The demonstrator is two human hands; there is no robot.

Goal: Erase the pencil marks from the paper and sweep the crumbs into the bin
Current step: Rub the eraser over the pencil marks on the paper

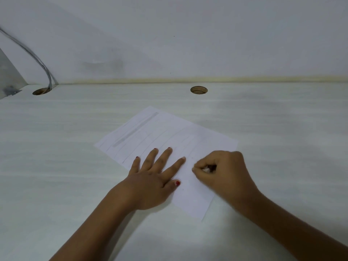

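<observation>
White paper [169, 132], one sheet, lay flat & skewed on a pale wood-grain desk [75, 157], approx. centre of view.

L hand [150, 183]: palm down, fingers straight & spread, pressing the sheet near its 7 o'clock edge to pin it; heel of palm sat on the desk.

R hand [224, 170]: fingers curled, tips pinching a small whitish object, prob. the eraser [206, 169], mostly hidden, at approx. 4 o'clock on the sheet. Contact w/ the paper could not be confirmed.

Pencil lines [143, 142]: several faint long strokes crossed the sheet's 9–12 o'clock half, plus a broad grey band [135, 129] toward 10 o'clock. None of these looked rubbed out. The area around the R hand, 3–6 o'clock, read as blank; whether erased or never marked could not be told. A few dark specks [192, 158] lay by the R fingertips, poss. crumbs, too small to be sure.

Bin: not in view.

Bkgd: one cable hole [198, 90] at 12 o'clock from the sheet; a second hole [40, 91] at 10 o'clock w/ a grey cable [37, 59] entering it.

Stage (est.): erasing, early to mid. Most marks were left to clear. Sweeping & binning not yet begun.
</observation>
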